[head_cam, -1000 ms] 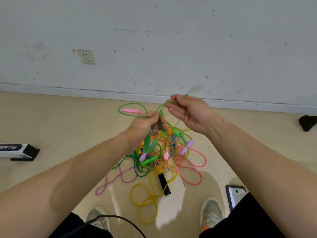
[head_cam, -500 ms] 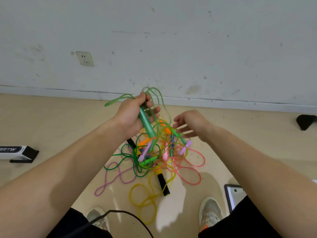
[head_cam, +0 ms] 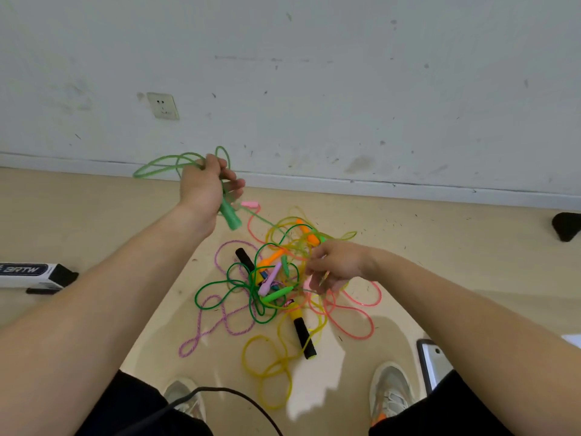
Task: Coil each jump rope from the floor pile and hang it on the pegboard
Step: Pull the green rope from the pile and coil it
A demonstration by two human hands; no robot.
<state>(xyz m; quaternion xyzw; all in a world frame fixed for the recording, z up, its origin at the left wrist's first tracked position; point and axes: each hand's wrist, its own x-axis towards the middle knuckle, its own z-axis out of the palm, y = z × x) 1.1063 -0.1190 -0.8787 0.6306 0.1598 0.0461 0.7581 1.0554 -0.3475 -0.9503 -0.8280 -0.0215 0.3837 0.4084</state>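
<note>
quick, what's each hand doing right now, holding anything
left hand: grips the light green rope, loops and handle.
right hand: fingers curled over the floor pile; cannot tell whether it holds anything.

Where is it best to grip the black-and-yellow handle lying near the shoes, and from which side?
Probably the handle at its black part, from above, pinched across its width: it lies flat and clear there, while its yellow end meets the tangle.

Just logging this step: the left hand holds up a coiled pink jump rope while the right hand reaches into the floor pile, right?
Not quite: the head view shows the left hand holding up a coiled green jump rope, not pink. The right hand does reach into the floor pile.
</note>
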